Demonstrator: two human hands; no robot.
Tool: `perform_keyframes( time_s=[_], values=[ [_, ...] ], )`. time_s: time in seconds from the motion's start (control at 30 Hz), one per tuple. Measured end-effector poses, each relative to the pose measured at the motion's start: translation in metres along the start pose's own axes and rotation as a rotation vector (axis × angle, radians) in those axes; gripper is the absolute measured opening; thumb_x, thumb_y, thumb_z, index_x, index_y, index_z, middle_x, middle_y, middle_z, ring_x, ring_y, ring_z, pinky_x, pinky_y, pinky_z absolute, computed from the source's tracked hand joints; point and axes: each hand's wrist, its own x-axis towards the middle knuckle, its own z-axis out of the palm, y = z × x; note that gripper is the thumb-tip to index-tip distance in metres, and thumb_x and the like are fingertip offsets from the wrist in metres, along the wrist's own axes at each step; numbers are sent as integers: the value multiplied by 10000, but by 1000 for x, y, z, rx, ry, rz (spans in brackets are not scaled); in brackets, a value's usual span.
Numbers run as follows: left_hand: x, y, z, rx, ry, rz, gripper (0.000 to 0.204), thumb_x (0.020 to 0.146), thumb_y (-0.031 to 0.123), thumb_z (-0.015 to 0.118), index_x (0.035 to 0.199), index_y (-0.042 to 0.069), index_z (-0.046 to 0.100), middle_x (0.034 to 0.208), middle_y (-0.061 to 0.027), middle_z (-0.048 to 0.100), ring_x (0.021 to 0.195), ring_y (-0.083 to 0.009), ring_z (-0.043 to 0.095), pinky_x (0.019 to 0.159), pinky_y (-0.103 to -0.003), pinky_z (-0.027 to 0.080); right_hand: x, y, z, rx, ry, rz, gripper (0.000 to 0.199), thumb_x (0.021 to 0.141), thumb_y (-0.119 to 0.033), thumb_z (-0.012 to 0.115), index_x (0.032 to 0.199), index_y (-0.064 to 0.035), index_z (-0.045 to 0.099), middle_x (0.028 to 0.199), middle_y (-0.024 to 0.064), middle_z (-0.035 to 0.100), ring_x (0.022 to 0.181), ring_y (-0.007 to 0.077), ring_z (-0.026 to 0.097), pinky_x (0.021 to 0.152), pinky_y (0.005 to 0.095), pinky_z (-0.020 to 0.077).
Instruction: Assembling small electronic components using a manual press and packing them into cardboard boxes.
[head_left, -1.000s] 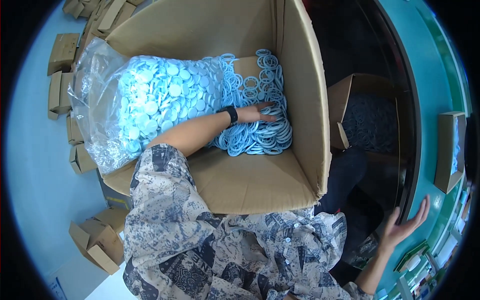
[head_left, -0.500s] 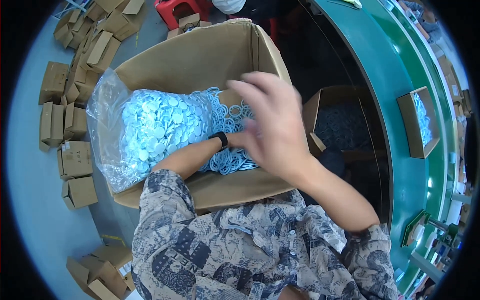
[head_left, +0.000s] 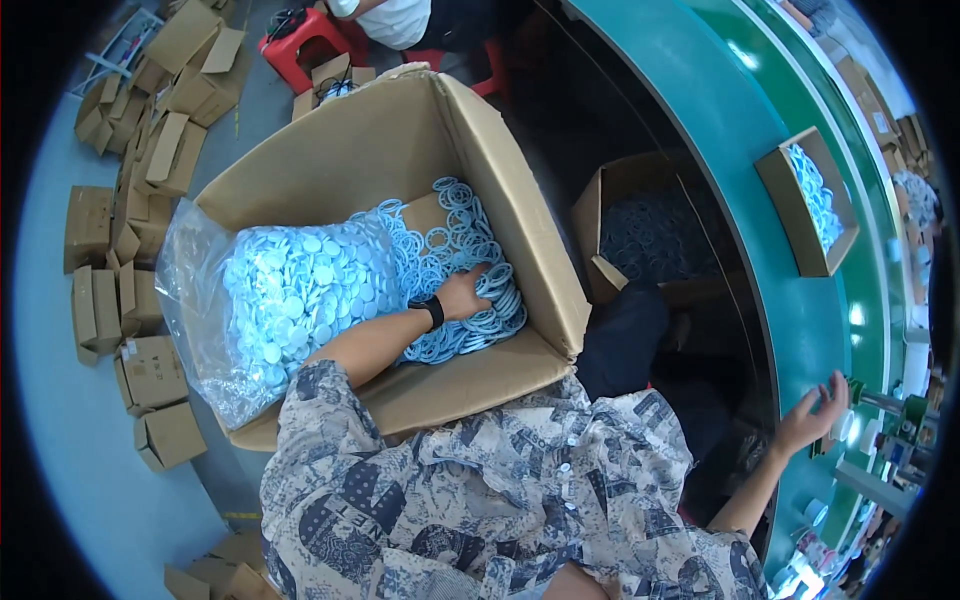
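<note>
"Rings (head_left: 430,268): location and material?"

"Heaped inside a large carton (head_left: 330,150). Pale blue, thin, round and smooth, plastic in appearance. Carton is plain brown cardboard with upright walls. Left of the heap and touching it lies a clear bag (head_left: 192,285), its film wrinkled and glossy, filled with flat, solid, round discs (head_left: 310,280)."

"Condition of the fingers?"

"Left hand (head_left: 463,295), dark watch (head_left: 434,311) at the wrist, is in the heap, its visible fingers apart; whether they grip any ring, I cannot tell. Right hand (head_left: 815,415) is well apart from the carton, by the smooth green counter (head_left: 700,90), fingers loosely spread. A small cardboard box (head_left: 783,208) of blue pieces sits farther along."

"Differences from half a second earlier?"

"Right hand was then a blur above the carton, hiding part of the heap; it has moved out to the right, exposing more rings. Left hand remains among them."
</note>
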Motion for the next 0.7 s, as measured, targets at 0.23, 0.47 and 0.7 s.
perform_keyframes(
  time_s=[0.23, 0.47, 0.7],
  values=[
    [48, -75, 36, 243, 229, 215, 913, 630, 270, 787, 1418, 47, 382, 1080, -260, 657, 953, -397, 658, 862, -469, 534, 9, 113, 4, -245, -39, 19, 397, 797, 61, 493, 1174, -11, 593, 1183, 154, 576, 1023, 276, 596, 839, 346, 492],
    [41, -110, -22, 143, 345, 140, 795, 658, 167, 751, 1385, 61, 447, 1218, -212, 619, 1117, -356, 608, 933, -427, 504, 12, 115, 32, 8, -33, 311, 339, 776, 58, 495, 1084, -7, 618, 1129, 160, 580, 989, 296, 593, 847, 363, 492],
    [-74, 13, -110, -589, 418, -217, 635, 741, -85, 619, 1343, 61, 480, 1077, -96, 636, 1005, -214, 626, 851, -349, 531, -9, 176, 39, -95, -183, 103, 305, 845, -24, 526, 1136, -20, 619, 1146, 158, 588, 1014, 290, 593, 868, 362, 478]
  ],
)
